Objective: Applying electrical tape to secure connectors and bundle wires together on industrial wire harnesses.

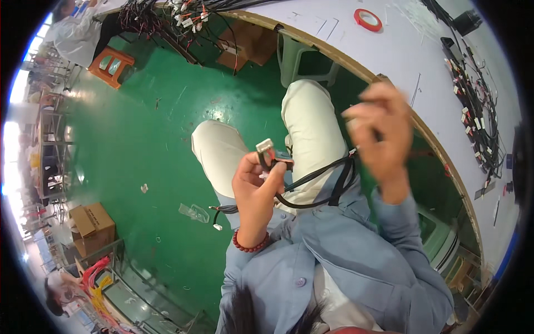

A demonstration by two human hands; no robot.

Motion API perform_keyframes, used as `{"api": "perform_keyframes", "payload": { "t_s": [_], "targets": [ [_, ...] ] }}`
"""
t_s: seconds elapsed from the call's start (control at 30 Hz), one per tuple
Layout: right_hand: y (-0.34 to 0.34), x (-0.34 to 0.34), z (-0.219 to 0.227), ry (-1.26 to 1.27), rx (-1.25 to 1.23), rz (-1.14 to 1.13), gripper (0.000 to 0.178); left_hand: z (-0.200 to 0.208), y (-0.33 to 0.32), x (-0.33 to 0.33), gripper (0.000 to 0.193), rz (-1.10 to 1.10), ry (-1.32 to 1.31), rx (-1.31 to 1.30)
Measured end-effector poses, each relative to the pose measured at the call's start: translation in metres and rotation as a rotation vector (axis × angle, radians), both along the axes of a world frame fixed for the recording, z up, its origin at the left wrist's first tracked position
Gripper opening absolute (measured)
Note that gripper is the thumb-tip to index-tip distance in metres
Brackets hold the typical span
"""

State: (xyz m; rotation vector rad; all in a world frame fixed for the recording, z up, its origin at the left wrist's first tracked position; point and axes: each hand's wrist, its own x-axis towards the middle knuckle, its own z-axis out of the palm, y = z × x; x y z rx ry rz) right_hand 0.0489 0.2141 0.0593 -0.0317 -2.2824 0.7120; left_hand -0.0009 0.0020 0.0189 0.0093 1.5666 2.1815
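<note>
A: Two hands are busy over the lap. The left hand has its fingers curled around a black cable, pinching it just below a small pale connector that stands up above the thumb. A red bead bracelet sits on that wrist.

B: And the right hand?

A: It is blurred, so it is moving. The fingers look bunched together, and the far end of the cable runs up toward it, but I cannot tell whether it truly grips the cable.

B: Where does the cable lie?

A: It loops between the two hands, sagging over the pale trousers, well clear of the green floor. The white surface curves round to the right, carrying a red tape roll and a bundle of wires with small white tags.

B: What step would you call this?

A: My judgement: handling one lead of a harness, holding the connector end steady while the other end is drawn or turned.

B: What would the next move need?

A: A firm pinch at the connector, and a steady right hand, so the loop does not twist or snag.
</note>
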Motion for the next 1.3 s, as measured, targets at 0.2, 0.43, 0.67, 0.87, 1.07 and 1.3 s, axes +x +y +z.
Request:
{"api": "perform_keyframes", "payload": {
  "t_s": [0.2, 0.43, 0.67, 0.87, 1.07, 1.3],
  "targets": [
    [0.114, 0.023, 0.013, 0.003, 0.14, -0.593, 0.008, 0.007, 0.0, 0.0, 0.012, -0.108, 0.017, -0.117],
    [0.146, 0.035, -0.009, -0.357, 0.344, -0.776, 0.008, 0.003, 0.01, 0.001, 0.012, -0.257, -0.028, -0.028],
    [0.143, 0.051, 0.018, -0.515, 0.305, -0.352, 0.027, 0.004, 0.023, 0.0, 0.013, -0.338, -0.072, 0.0],
    [0.036, 0.034, 0.033, -0.24, 0.13, 0.276, 0.036, 0.005, 0.017, -0.004, 0.016, -0.403, -0.083, 0.036],
    [-0.012, -0.006, -0.009, -0.093, -0.006, 0.74, 0.033, 0.001, 0.008, -0.007, 0.018, -0.54, -0.184, 0.118],
    [-0.01, -0.014, -0.009, -0.098, 0.176, 0.783, 0.022, -0.002, 0.003, -0.012, 0.02, -0.612, -0.165, 0.105]
  ]
}}
